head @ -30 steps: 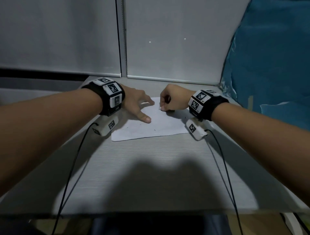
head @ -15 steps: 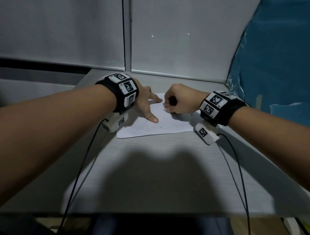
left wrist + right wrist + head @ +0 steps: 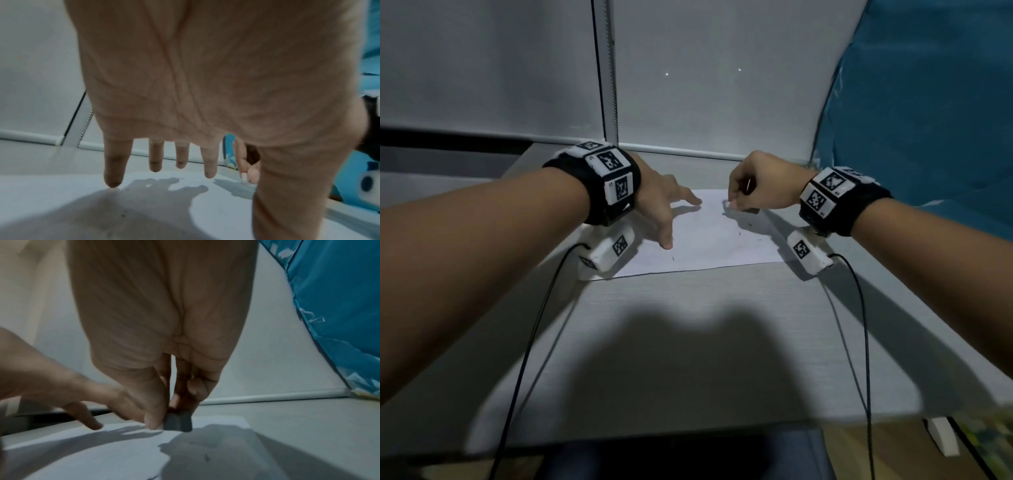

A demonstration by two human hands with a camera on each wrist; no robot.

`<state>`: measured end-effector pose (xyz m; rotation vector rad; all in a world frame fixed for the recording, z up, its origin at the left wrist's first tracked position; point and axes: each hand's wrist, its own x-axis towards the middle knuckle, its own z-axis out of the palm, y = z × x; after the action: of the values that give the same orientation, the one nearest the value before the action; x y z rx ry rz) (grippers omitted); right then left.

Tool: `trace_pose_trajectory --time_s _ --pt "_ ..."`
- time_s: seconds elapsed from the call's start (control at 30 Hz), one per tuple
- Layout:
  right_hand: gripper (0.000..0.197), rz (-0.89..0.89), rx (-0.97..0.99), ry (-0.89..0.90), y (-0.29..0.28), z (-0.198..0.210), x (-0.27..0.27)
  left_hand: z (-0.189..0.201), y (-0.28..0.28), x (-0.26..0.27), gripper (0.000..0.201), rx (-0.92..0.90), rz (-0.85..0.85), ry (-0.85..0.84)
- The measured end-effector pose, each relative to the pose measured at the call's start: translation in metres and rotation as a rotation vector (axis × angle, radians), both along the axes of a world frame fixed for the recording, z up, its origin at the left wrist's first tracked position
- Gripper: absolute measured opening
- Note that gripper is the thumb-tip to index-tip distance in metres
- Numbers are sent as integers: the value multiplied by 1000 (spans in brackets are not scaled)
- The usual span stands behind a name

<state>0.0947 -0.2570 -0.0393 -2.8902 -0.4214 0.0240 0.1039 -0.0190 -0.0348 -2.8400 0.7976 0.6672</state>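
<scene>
A white sheet of paper lies flat on the grey desk, with a few small dark marks on it. My left hand rests on the sheet's left part with straight, spread fingers pressing it down. My right hand is over the sheet's far right part, fingers curled, pinching a small grey eraser whose bottom touches the paper. In the head view the eraser shows only as a pale tip under the fingers.
Closed white roller blinds stand behind the desk. A blue patterned fabric rises at the right, close to my right forearm. Black cables run from both wrist units back over the desk's near edge.
The head view has shifted, so both hands sit further right and higher in the picture. The left hand stays pressed on the paper; the right hand still pinches the eraser at the sheet's far part.
</scene>
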Motion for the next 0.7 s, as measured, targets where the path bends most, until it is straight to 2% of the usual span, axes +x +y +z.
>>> trace_pose_trajectory --time_s 0.17,0.37,0.47,0.63,0.7 --pt "8 98 -3 61 23 -17 -16 -13 -21 -2 106 23 -88 -36" --pt "11 37 -22 38 26 -22 -1 -15 -23 0 115 84 -57 -29" --pt "10 1 -60 21 28 -21 5 -16 -27 2 112 100 -48 -35" --pt "9 142 -84 50 43 -21 -8 -17 -28 3 111 118 -45 -61" --pt "9 121 -69 55 39 -21 -6 -17 -29 3 112 122 -47 -58"
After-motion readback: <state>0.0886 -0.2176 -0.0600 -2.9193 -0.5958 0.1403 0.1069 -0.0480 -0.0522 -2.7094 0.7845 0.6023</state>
